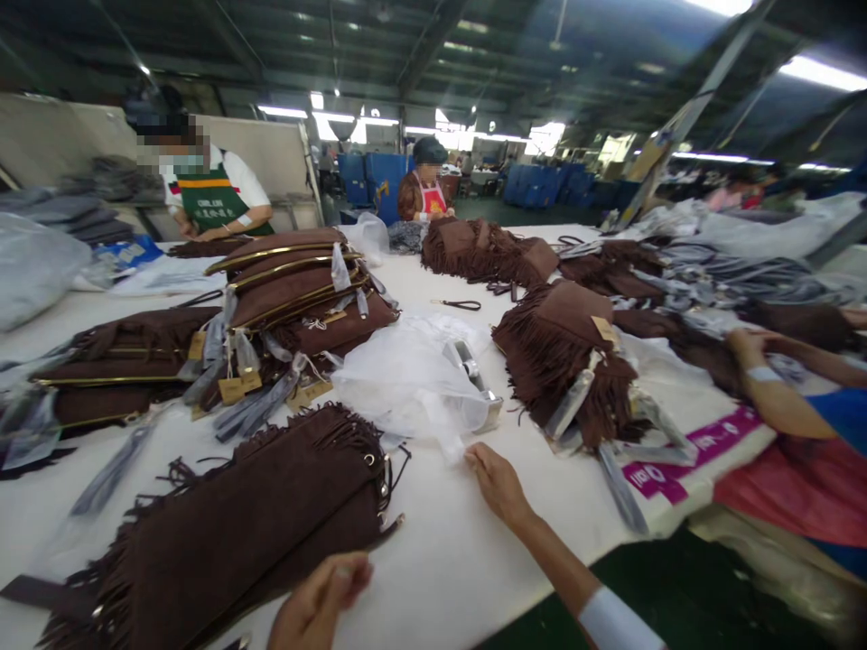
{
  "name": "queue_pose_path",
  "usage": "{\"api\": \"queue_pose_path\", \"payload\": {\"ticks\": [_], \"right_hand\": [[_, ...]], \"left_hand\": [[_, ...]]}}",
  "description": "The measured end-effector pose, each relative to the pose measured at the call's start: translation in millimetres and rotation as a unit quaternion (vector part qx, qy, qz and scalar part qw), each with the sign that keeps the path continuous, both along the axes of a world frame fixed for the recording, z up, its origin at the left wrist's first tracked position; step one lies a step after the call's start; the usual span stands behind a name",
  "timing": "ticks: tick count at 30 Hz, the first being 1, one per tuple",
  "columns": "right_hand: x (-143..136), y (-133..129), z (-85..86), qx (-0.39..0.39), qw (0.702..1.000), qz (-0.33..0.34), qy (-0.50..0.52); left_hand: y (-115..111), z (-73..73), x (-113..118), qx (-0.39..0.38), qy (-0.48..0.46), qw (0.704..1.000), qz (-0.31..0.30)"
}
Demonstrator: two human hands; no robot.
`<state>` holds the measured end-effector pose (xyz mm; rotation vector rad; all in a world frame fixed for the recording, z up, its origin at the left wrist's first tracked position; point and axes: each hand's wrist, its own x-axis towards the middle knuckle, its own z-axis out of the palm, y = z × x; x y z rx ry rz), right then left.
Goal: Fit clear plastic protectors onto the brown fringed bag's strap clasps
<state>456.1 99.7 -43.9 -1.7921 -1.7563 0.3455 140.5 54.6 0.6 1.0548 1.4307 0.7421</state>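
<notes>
The right hand [498,483] pinched the clear plastic bag [413,379] lying mid-table; the left hand [321,600], loosely curled and empty, hovered beside the fringed brown bag [257,524] at the table's [440,560] near edge. Holding the film by its mouth looked wisest.

Surface: one long white table [447,542], running from the near edge toward 12 o'clock.
Near, 7 o'clock: brown fringed bag [257,524] lying flat.
9 o'clock: low stack of brown bags [115,370] with gold trim and paper tags.
11 o'clock: taller stack of bags [298,280], tilted, with clear sleeves hanging off.
Centre: crumpled clear plastic bags [406,379], a small box [474,375] partly buried in them.
2 o'clock: fringed bag heap [575,361].
12 o'clock: second fringed heap [480,253]; loose strap [457,304] just before it.
3 o'clock edge: pink-printed sheet [691,451].
</notes>
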Motion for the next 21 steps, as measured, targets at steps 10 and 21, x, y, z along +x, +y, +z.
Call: {"api": "queue_pose_path", "payload": {"ticks": [10, 21], "right_hand": [[-33, -53, 13.5, 0.019, 0.997, 0.074, -0.022], [-37, -62, 11.2, 0.009, 0.991, 0.061, 0.123]], "left_hand": [[56, -17.0, 144, -0.249, -0.23, 0.941, -0.022], [56, -32.4, 156, -0.22, -0.191, 0.956, 0.024]]}}
